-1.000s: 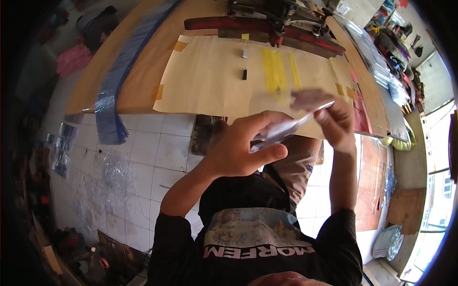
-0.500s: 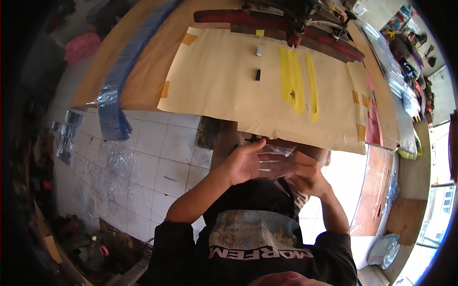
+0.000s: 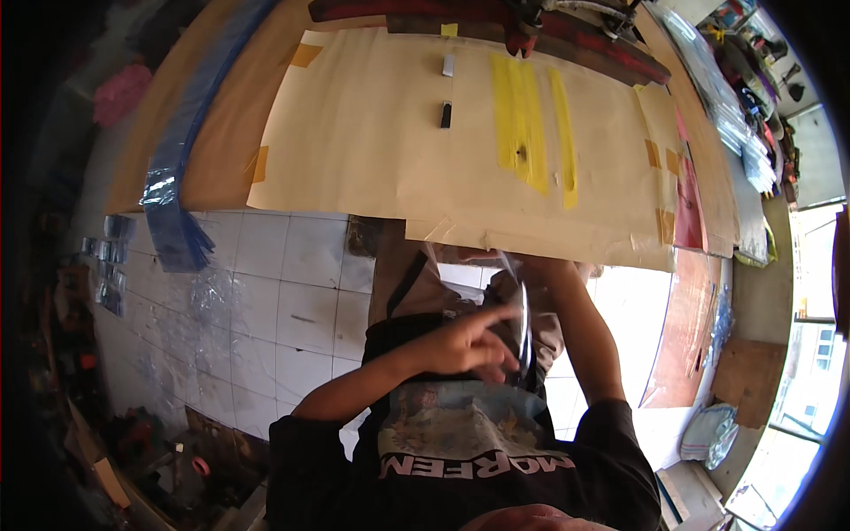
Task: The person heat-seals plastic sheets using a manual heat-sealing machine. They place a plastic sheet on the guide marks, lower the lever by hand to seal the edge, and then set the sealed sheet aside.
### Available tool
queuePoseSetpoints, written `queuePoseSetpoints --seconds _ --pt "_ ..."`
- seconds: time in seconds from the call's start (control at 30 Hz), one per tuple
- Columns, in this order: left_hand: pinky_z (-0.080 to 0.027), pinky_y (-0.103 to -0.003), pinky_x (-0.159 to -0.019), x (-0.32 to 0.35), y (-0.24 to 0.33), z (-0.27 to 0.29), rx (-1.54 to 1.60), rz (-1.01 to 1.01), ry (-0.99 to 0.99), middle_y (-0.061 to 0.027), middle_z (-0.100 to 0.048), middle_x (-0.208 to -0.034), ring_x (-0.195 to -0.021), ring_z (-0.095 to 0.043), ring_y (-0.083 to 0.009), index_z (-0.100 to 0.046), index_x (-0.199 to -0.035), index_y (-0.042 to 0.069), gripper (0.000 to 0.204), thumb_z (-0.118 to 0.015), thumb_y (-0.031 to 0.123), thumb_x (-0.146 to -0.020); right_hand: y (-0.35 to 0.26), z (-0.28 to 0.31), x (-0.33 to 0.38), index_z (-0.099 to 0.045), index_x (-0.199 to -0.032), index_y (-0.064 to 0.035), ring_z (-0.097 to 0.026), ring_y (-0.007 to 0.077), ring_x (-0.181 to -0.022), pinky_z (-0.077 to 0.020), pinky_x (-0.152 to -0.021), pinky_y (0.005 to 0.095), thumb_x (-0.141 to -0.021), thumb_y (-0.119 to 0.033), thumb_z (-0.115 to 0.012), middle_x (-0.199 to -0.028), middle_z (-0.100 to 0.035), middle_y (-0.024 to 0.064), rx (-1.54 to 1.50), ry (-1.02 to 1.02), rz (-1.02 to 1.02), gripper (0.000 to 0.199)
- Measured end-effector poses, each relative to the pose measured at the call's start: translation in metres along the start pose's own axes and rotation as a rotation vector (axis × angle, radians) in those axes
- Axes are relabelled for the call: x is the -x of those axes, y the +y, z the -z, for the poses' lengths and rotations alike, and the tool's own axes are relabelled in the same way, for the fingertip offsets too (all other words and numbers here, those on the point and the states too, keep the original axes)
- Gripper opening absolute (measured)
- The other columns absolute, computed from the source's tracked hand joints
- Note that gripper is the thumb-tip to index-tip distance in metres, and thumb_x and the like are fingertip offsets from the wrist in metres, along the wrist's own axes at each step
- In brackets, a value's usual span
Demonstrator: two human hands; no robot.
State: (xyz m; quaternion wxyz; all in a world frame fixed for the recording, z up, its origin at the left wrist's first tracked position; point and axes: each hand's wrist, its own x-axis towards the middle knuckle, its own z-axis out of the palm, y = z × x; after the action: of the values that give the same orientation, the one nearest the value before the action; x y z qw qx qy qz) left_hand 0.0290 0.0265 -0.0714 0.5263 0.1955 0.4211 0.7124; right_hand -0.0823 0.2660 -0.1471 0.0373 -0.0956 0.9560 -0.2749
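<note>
So I've got this clear plastic bag (image 3: 522,323) pinched up near my chest, just below the bench (image 3: 221,168) edge, left hand (image 3: 465,345) closed on the near side of it with one finger poking out, and my right hand (image 3: 531,283) is mostly behind the film so I can't tell how its grip sits. My guess is the thin film could slip or crease, since it's floppy and held edge-on with nothing under it but tile floor (image 3: 266,292).
</note>
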Motion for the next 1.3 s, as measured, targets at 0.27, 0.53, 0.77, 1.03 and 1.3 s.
queuePoseSetpoints --seconds 0.27,0.53,0.77,1.03,1.3 --pt "-0.056 -0.031 -0.08 0.01 -0.007 -0.025 -0.153 0.12 -0.084 -0.0155 -0.07 -0.094 -0.086 -0.07 -0.0209 -0.023 -0.148 0.011 0.063 -0.054 0.003 -0.094 -0.012 -0.079 -0.021 -0.057 -0.12 -0.0052 -0.058 0.0227 -0.108 -0.0494 -0.088 0.0366 -0.08 -0.017 -0.075 -0.117 -0.062 0.0108 -0.343 0.075 0.067 0.045" --pt "-0.056 -0.031 -0.079 0.016 -0.024 -0.022 -0.105 0.141 0.003 -0.0159 -0.069 -0.095 -0.087 -0.069 -0.0213 -0.023 -0.146 0.006 0.06 -0.053 0.004 -0.094 -0.028 -0.116 -0.014 -0.058 -0.117 -0.0043 -0.059 0.0227 -0.107 -0.05 -0.087 0.0354 -0.08 -0.019 -0.076 -0.114 -0.063 0.0109 -0.571 0.067 0.11 0.043" --pt "-0.056 -0.031 -0.079 0.014 -0.023 -0.019 -0.124 0.095 -0.02 -0.0158 -0.069 -0.094 -0.087 -0.069 -0.0206 -0.025 -0.144 0.005 0.057 -0.053 0.003 -0.094 -0.074 -0.09 -0.002 -0.061 -0.101 -0.0016 -0.063 0.0152 -0.076 -0.0523 -0.068 0.0294 -0.085 -0.011 -0.071 -0.081 -0.065 0.0043 -1.05 -0.047 0.08 0.021" --pt "-0.056 -0.031 -0.079 0.014 -0.02 -0.02 -0.093 0.109 -0.003 -0.0164 -0.069 -0.095 -0.088 -0.069 -0.0209 -0.024 -0.144 0.003 0.058 -0.054 0.004 -0.094 -0.052 -0.124 -0.007 -0.064 -0.101 -0.0028 -0.064 0.0305 -0.082 -0.0504 -0.075 0.0372 -0.083 -0.011 -0.069 -0.086 -0.067 0.0139 -0.642 -0.028 0.141 0.02" --pt "-0.055 -0.03 -0.075 0.02 -0.016 -0.032 -0.082 0.039 0.148 -0.0136 -0.066 -0.096 -0.079 -0.068 -0.0176 -0.021 -0.147 0.007 0.064 -0.053 -0.001 -0.092 -0.069 -0.095 0.006 -0.069 -0.087 -0.0019 -0.066 0.0286 -0.077 -0.0517 -0.072 0.0373 -0.075 -0.001 -0.07 -0.082 -0.068 0.0117 -0.412 -0.069 0.436 0.012"
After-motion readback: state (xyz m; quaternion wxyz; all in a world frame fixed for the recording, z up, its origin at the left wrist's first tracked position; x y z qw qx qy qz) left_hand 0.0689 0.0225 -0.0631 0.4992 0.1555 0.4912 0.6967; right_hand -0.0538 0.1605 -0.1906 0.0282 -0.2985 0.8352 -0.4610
